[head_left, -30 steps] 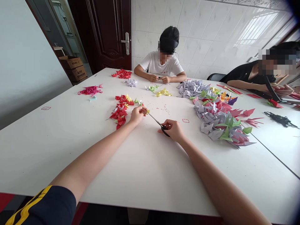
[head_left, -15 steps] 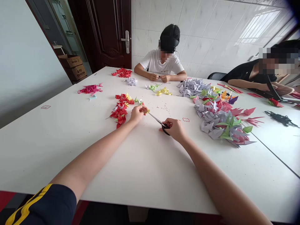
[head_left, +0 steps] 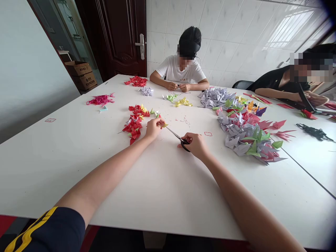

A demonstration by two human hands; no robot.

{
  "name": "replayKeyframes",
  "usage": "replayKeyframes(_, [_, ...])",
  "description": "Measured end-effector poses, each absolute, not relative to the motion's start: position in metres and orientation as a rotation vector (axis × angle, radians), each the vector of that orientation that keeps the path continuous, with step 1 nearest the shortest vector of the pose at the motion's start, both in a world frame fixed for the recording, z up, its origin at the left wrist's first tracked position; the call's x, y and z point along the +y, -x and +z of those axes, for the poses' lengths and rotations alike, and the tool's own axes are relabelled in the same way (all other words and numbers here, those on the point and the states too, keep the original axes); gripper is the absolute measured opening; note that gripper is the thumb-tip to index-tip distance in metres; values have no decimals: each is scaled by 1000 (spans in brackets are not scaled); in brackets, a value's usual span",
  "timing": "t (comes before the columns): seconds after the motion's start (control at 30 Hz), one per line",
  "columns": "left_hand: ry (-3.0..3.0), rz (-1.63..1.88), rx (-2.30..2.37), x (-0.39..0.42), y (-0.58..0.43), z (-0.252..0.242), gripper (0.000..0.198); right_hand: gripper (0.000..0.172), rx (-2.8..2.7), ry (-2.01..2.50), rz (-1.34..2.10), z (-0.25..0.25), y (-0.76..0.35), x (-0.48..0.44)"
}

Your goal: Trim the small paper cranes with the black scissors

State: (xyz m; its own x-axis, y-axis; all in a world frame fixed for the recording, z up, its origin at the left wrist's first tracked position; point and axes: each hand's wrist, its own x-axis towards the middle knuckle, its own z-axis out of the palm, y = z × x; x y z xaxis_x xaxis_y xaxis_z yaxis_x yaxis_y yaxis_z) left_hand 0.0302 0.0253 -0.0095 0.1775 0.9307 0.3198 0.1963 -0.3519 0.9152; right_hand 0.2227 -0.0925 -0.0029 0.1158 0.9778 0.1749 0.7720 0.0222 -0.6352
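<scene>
On the bench (head_left: 65,154), scissors (head_left: 180,139) lie between folded pieces (head_left: 134,125) left and a paper pile (head_left: 244,129) right.

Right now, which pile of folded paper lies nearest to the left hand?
The red pile, just left of the left hand; the grey-and-green pile lies beyond the right hand.

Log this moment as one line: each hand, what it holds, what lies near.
left hand: pinches yellow piece | right hand: holds scissors, tips by piece | near: red paper pile | on: white table
</scene>
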Motion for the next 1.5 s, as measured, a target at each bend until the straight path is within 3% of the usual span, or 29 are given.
replayKeyframes(0.17, [-1813, 1267, 1035, 27, -29, -15, 23, 33, -1665, 1788, 515, -3, -224, -92])
replayKeyframes(0.37, [-1866, 1244, 1050, 25, -29, -16, 33, 24, -1750, 1827, 381, 3, -224, -95])
replayKeyframes(0.87, [-1953, 1223, 1064, 29, -29, -18, 29, 23, -1733, 1884, 355, 6, -219, -97])
replayKeyframes(1.27, [-1821, 1237, 1011, 25, -31, -14, 8, 18, -1666, 1857, 379, 7, -213, -99])
replayKeyframes(1.5, [-1678, 1201, 921, 26, -31, -14, 13, 27, -1536, 1750, 420, 1, -213, -97])
